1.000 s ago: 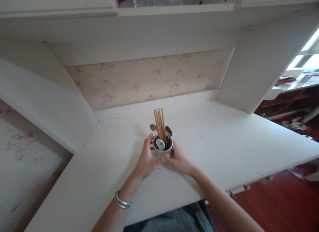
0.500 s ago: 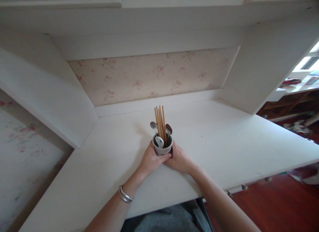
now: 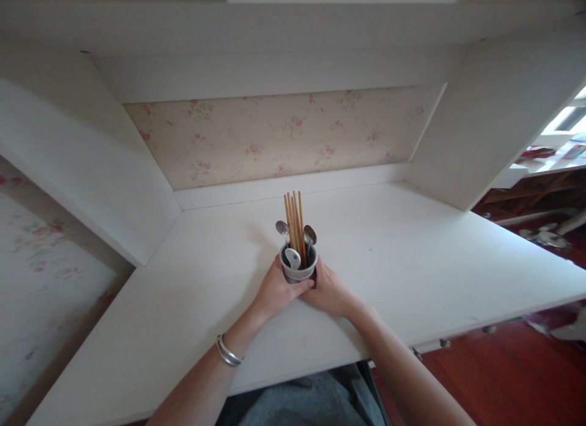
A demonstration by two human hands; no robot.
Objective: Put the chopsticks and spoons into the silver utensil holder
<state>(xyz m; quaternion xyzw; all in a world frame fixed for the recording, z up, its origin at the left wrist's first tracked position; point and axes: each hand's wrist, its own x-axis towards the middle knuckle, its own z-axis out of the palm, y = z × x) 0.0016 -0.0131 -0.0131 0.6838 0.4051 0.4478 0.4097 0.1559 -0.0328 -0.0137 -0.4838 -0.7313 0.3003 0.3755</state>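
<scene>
A broad white worktop [image 3: 412, 249] is filling most of the view, running up at 12 o'clock to a floral back panel [image 3: 274, 139] and being boxed in by white cabinet sides [image 3: 91, 169] slanting away at 10 and 2 o'clock. A dark red wooden floor [image 3: 503, 377] is showing past the worktop's edge at 4 o'clock. Near the middle of the worktop, a little toward its front edge, a small grey cup [image 3: 298, 272] is standing upright on the surface. The left hand [image 3: 274, 292] is pressing against it from 8 o'clock and the right hand [image 3: 332, 292] from 4 o'clock, the fingertips nearly meeting in front of the cup. Each grip is lying curled and closed on the cup's wall, so the cup is sitting clamped between both palms. A silver bracelet [image 3: 227, 351] is circling the left wrist at 7 o'clock from the cup. Out of the cup a bundle of wooden chopsticks [image 3: 294, 221] is rising toward 12 o'clock, close to vertical. Two metal spoons are poking up bowl-first beside them — one [image 3: 282, 227] at 11 o'clock of the rim, the other [image 3: 310, 234] at 1 o'clock. A white spoon [image 3: 292, 258] is lying lower inside, just in front of the chopsticks.
</scene>
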